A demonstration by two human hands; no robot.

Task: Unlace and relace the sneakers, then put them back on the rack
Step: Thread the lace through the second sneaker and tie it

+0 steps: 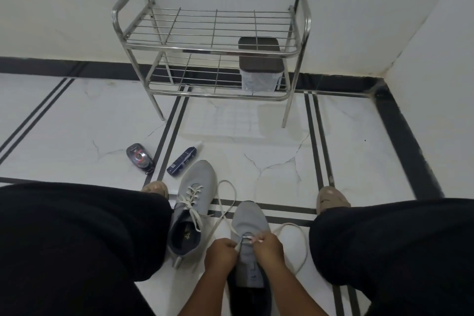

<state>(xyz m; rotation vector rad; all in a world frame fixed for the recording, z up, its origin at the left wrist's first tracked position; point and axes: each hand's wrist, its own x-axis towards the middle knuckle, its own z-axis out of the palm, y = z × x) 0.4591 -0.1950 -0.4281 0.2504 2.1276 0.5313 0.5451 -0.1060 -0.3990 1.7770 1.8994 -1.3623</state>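
Both hands are working on the near sneaker (250,223), which is sitting on the floor (256,136) between the knees, toe pointing away. The left hand (221,255) is curling its fingers (228,246) around one run of the white lace (227,202), and the right hand (268,247) is pinching the lace right at the first eyelets with its fingers (259,238) bunched tight. So both are gripping lace, nothing loose about either one. The rest of that lace is looping out across the floor, one end swinging far past the toe and another curving off to the right.

The other sneaker (192,202) is lying just to the left, slightly further out, touching nothing but the floor as far as I can tell. It's laced, with its ends hanging untied.

The rack (210,46) is standing at the far wall, both sneakers well apart from it. Its top shelf is holding nothing, and the lower shelf is carrying a clear box (260,79) with a dark lid on the right side. Can't tell what's inside it.

On the floor to the left, a small dark tin (138,155) and a blue tube (183,160) are lying near each other.
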